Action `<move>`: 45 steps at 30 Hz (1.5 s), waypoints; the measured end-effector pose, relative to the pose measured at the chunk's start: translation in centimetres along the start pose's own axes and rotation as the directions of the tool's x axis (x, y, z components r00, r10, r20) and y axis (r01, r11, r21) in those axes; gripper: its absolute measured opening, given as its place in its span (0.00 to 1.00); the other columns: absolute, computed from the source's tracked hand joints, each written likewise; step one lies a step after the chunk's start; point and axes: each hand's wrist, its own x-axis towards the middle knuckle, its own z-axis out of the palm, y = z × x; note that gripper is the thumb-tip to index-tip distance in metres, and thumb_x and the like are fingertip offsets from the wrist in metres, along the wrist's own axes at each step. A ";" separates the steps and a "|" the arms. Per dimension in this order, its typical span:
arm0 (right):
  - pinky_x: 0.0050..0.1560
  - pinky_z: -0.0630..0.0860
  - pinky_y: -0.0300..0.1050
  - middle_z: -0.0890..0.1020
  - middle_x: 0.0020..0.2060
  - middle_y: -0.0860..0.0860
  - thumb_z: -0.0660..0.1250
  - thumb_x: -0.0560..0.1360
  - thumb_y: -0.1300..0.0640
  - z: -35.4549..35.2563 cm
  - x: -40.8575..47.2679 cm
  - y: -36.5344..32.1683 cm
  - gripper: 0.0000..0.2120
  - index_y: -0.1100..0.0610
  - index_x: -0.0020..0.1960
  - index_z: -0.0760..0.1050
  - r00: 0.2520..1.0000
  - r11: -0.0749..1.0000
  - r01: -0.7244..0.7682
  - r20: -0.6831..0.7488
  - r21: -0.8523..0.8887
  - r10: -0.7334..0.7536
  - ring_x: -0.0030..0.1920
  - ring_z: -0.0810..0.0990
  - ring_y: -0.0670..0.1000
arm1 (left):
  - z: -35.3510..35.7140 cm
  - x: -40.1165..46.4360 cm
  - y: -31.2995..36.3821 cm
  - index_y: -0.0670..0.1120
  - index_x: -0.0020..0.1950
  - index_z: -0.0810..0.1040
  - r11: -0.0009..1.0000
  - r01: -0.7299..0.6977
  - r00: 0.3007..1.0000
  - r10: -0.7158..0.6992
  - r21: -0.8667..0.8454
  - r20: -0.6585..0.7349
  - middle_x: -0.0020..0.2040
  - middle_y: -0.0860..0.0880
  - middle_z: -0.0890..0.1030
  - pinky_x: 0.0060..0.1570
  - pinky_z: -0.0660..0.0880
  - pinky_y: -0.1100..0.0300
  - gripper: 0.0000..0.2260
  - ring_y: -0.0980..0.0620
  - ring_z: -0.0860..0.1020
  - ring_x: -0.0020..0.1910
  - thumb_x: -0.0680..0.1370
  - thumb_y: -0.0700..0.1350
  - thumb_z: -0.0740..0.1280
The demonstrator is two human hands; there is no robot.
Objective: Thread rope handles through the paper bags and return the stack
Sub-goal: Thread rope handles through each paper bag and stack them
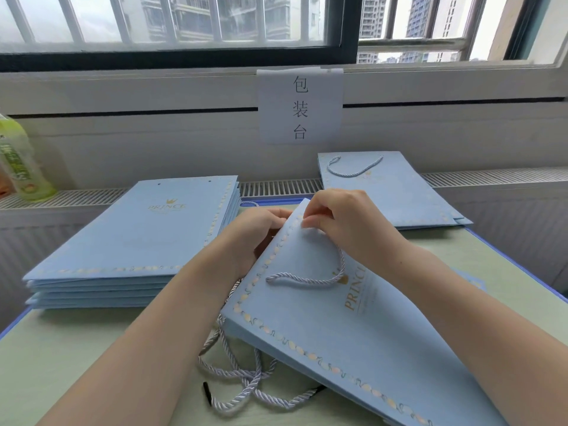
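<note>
A flat light-blue paper bag (344, 327) with gold "PRINCE" lettering lies tilted in front of me. My left hand (255, 232) grips its top edge from behind and underneath. My right hand (341, 222) pinches a pale twisted rope (310, 279) at the bag's top corner; the rope loops down across the bag's face. Several loose rope handles (242, 382) with black tips lie tangled on the table below the bag. A stack of bags without handles (138, 238) sits at the left. A smaller pile of bags with a rope handle (387, 189) lies at the back right.
A green drink bottle (18, 161) stands on the radiator ledge at far left. A paper sign (301, 106) with printed characters hangs on the wall under the window. The pale green table (61, 358) has a blue edge.
</note>
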 end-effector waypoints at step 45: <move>0.33 0.73 0.44 0.74 0.37 0.50 0.58 0.77 0.63 -3.5 0.9 3.5 0.08 0.56 0.50 0.75 0.802 0.761 -0.442 -0.171 0.475 0.572 0.31 0.70 0.48 | 0.4 -1.1 1.0 0.48 0.41 0.73 0.852 -0.074 0.969 0.184 0.518 -0.164 0.40 0.47 0.77 0.33 0.69 0.60 0.08 0.50 0.74 0.34 0.80 0.46 0.61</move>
